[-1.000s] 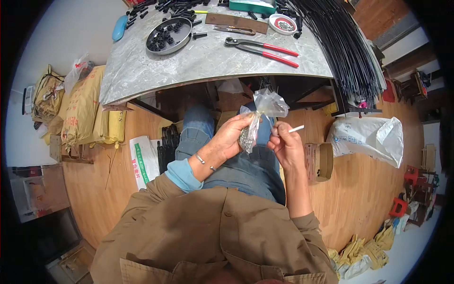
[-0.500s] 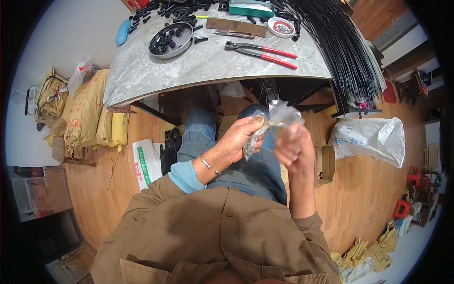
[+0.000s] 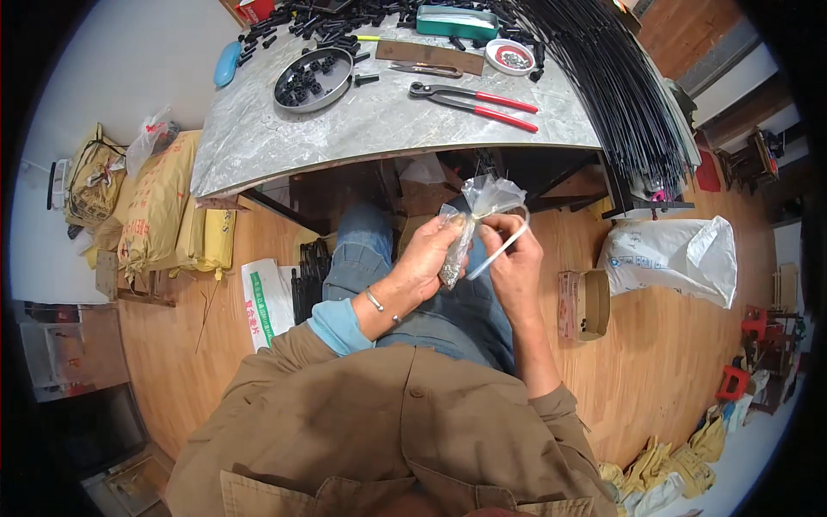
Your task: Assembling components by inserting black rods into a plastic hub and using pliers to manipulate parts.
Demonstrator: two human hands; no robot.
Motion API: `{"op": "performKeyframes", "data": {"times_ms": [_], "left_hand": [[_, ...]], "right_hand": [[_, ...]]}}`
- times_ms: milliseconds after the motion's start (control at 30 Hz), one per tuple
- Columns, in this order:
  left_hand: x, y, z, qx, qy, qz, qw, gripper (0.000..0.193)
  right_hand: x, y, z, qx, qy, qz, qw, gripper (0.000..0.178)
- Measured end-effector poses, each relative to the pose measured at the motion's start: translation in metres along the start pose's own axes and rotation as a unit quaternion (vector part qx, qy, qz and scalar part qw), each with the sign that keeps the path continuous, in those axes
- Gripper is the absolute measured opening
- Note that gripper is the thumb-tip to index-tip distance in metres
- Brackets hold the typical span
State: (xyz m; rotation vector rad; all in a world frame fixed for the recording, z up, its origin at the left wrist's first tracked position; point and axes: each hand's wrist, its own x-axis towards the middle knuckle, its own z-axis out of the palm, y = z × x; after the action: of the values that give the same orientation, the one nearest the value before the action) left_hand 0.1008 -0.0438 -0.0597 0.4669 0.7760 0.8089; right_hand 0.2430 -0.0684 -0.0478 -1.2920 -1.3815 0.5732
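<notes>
My left hand [image 3: 432, 252] is closed around a small clear plastic bag [image 3: 454, 263] with small silvery pieces in its lower part. Above the grip the bag is gathered at a neck, and its loose top [image 3: 494, 195] flares out. Close beside that neck is my right hand [image 3: 515, 250], its fingers pinched on a whitish strip [image 3: 500, 254]. The strip loops up by the bag's top and hangs down past the fingers. Exactly how it passes around the neck is hard to see. Both hands are over my lap, in front of the table edge.
On the grey table [image 3: 250, 138] lie red-handled pincers [image 3: 474, 105], snips [image 3: 426, 69], a round tray of black parts [image 3: 289, 96], a dish of small metal pieces [image 3: 510, 57] and long black rods [image 3: 633, 112]. A carton [image 3: 596, 302] and white sack [image 3: 676, 258] sit on the floor at right.
My right hand, blurred before, has come left and down to the bag's neck. The whitish strip now shows clearly. My left hand keeps its hold on the bag.
</notes>
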Motion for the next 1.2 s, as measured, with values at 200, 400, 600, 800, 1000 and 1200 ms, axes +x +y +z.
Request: {"op": "performKeyframes", "data": {"times_ms": [200,400,600,800,1000,1200], "left_hand": [[-0.001,-0.002,0.005,0.091,0.011,0.140,0.986,0.022],[-0.002,0.000,0.007,0.146,-0.003,0.162,0.976,0.020],[-0.001,0.000,-0.004,-0.120,-0.090,-0.041,0.988,0.013],[0.002,0.003,-0.009,-0.281,-0.156,-0.105,0.941,0.015],[0.004,0.002,-0.007,-0.248,-0.078,-0.105,0.960,0.016],[-0.002,0.004,-0.003,-0.170,-0.083,-0.081,0.979,0.016]], "right_hand": [[-0.001,0.003,0.002,0.046,-0.010,0.162,0.986,0.012],[0.000,0.001,0.008,0.096,0.021,0.165,0.981,0.009],[0.000,0.017,0.006,0.277,0.003,0.264,0.924,0.004],[-0.001,0.018,0.004,0.252,0.033,0.268,0.929,0.005],[-0.006,0.004,0.003,0.171,0.051,0.190,0.965,0.009],[0.005,-0.008,0.014,0.014,0.023,0.043,0.999,0.011]]}}
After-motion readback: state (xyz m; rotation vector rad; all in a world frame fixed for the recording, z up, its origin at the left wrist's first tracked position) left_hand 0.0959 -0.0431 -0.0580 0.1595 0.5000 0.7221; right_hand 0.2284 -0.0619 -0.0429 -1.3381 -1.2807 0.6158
